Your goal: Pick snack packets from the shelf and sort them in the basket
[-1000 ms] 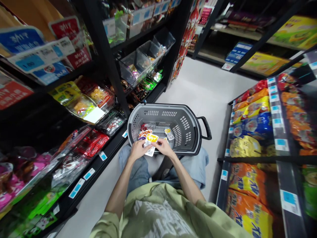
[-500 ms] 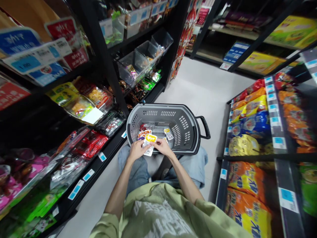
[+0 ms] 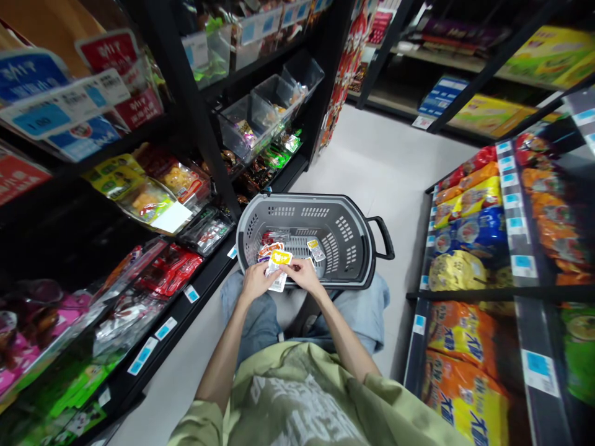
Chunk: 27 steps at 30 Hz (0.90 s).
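Observation:
Over the near side of a grey shopping basket (image 3: 316, 210), my left hand (image 3: 257, 280) and my right hand (image 3: 302, 272) are closed on small yellow-and-white snack packets (image 3: 279, 257). The fingers of both hands meet at the packets' lower part, and a white piece hangs below them. Inside the basket, several small packets with orange, purple and red parts lie at the left, partly hidden behind what I hold. A single yellow-and-silver packet (image 3: 316, 249) rests on the basket floor to the right of my hands. The basket's black handle (image 3: 382, 238) sticks out at its right end.
Black shelves with bagged snacks, among them red packets (image 3: 174, 272) and clear bins (image 3: 248, 124), line the left side. On the right, a rack holds orange-and-yellow bags (image 3: 465, 396). Pale floor (image 3: 362, 155) stretches between them, with yellow boxes (image 3: 493, 116) on far shelves.
The held packets have shifted very slightly left and down, with their tilt a little changed. Both hands keep their grip, and the basket stays in place.

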Each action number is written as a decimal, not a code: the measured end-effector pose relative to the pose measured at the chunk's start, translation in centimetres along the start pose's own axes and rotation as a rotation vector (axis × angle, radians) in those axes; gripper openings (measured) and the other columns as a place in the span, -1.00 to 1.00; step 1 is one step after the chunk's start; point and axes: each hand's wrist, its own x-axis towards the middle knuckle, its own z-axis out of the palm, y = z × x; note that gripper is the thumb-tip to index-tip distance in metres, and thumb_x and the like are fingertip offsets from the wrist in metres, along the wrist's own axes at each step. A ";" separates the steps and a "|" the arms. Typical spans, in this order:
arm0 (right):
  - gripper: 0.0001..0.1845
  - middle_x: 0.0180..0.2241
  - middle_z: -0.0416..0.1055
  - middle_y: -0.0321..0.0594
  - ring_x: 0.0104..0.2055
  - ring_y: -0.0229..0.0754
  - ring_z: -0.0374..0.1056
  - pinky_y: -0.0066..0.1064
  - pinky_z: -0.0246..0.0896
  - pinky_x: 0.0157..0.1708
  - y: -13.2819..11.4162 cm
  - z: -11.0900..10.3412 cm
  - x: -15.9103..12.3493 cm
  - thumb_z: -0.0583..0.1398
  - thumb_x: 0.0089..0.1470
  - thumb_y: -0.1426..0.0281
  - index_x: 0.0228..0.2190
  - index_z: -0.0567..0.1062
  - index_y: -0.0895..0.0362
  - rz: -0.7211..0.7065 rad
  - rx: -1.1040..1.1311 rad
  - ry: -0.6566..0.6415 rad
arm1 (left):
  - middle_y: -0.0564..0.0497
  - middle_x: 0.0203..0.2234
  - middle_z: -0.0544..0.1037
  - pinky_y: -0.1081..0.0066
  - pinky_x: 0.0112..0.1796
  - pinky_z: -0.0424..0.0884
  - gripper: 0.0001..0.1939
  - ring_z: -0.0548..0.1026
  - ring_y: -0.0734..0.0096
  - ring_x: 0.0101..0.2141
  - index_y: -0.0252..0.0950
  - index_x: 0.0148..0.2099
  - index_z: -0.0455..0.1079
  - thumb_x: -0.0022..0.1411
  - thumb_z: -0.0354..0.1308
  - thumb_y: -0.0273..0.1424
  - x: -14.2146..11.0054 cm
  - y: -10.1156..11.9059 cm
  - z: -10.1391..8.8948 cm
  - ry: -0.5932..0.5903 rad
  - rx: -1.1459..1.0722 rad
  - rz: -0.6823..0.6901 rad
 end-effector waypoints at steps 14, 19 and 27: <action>-0.51 -0.67 0.05 -0.40 -0.57 -0.31 -0.01 -0.44 -0.11 -0.54 0.3 -0.1 0.0 0.14 0.07 0.05 -0.68 0.25 0.11 -0.074 -0.030 0.023 | 0.00 -0.52 0.53 0.46 -0.46 0.12 -0.68 0.42 0.38 -0.49 -0.28 -0.34 0.48 0.21 0.10 -0.12 0.0 0.3 0.0 -0.007 0.006 -0.033; -0.52 -0.63 0.08 -0.39 -0.54 -0.30 0.01 -0.45 -0.06 -0.51 0.6 -0.4 0.0 0.13 0.07 0.03 -0.66 0.27 0.11 -0.071 0.025 -0.042 | 0.02 -0.56 0.47 0.46 -0.49 0.08 -0.65 0.36 0.42 -0.53 -0.30 -0.39 0.45 0.18 0.12 -0.10 0.0 0.3 0.0 0.004 0.008 -0.022; -0.52 -0.63 0.09 -0.37 -0.53 -0.28 0.02 -0.44 -0.05 -0.52 0.8 -0.2 -0.1 0.15 0.04 0.02 -0.66 0.28 0.12 -0.056 0.068 0.011 | 0.09 -0.59 0.43 0.51 -0.45 0.18 -0.67 0.37 0.46 -0.53 -0.27 -0.39 0.37 0.24 0.04 -0.13 -0.1 -0.3 0.0 -0.006 -0.102 -0.029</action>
